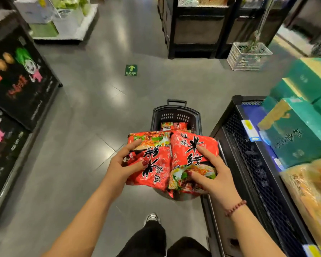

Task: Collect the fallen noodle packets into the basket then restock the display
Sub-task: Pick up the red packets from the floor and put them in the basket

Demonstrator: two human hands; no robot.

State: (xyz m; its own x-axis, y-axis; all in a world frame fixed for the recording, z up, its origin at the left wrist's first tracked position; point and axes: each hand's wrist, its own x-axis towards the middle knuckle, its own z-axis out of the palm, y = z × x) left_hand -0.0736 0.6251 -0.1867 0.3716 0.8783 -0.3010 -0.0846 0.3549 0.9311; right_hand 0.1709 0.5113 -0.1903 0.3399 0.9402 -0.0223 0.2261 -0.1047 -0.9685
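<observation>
Hands over a dark basket (176, 115) on the floor, left hand (121, 166) gripping one red noodle packet (152, 164), right hand (214, 175) gripping another packet (191, 154), fingers curled and spread over wrappers, more packets (173, 126) in basket, display rack (248, 154) just right.

One wide-angle head camera looks forward and steeply down, near the left hand (119, 169) and right hand (218, 179) at 6 o'clock; floor (85, 117) runs toward 12 o'clock.
</observation>
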